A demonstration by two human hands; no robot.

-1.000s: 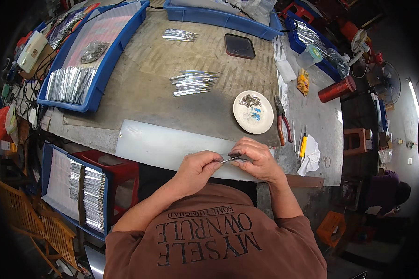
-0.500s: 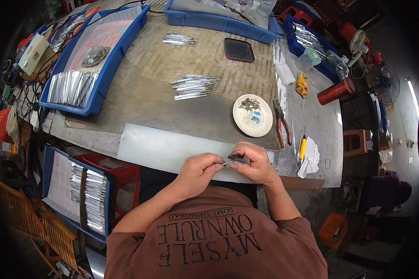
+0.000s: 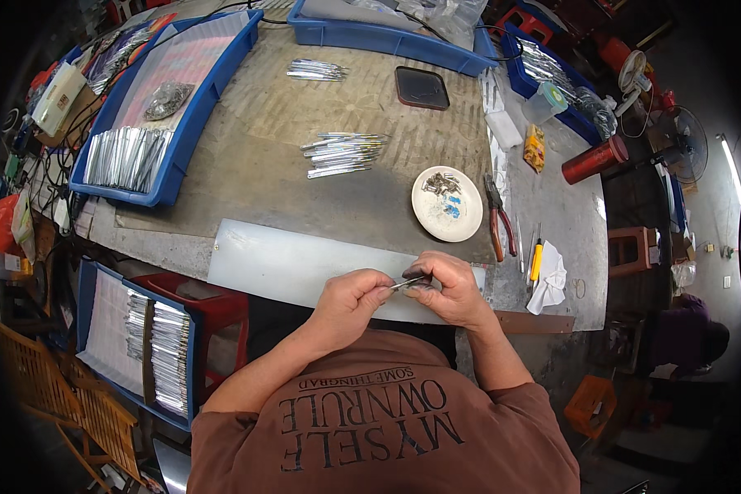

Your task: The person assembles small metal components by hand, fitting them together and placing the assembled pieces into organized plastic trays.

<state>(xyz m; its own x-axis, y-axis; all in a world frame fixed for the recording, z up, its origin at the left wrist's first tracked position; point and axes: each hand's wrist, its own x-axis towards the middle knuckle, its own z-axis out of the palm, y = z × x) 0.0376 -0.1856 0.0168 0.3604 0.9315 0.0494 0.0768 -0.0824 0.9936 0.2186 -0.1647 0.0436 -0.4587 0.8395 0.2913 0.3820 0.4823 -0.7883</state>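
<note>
Over the front edge of the table, my left hand (image 3: pixel 352 300) pinches one end of a thin silver metal rod (image 3: pixel 403 284). The fingers and thumb of my right hand (image 3: pixel 448 288) close on its other end and hide much of it. Below the hands lies a pale, smooth board (image 3: pixel 288 257). Farther back are two piles of slender silver rods, a nearer pile (image 3: pixel 344 155) and a smaller far pile (image 3: pixel 317 71). A cream plate (image 3: pixel 426 218) to the right carries small metal bits (image 3: pixel 441 184) and blue pieces (image 3: pixel 453 211).
Right of the plate lie red-handled pliers (image 3: pixel 495 218), a yellow-handled tool (image 3: pixel 536 262) and a white cloth (image 3: pixel 549 280). A black shallow tray (image 3: pixel 422 88) sits farther back. Blue trays of rods stand at the left (image 3: pixel 170 177) and lower left (image 3: pixel 191 362). A red cylinder (image 3: pixel 594 160) lies at the right.
The rod shows slightly more between my fingers, and its tilt has shifted a little. Both hands stay in nearly the same place.
</note>
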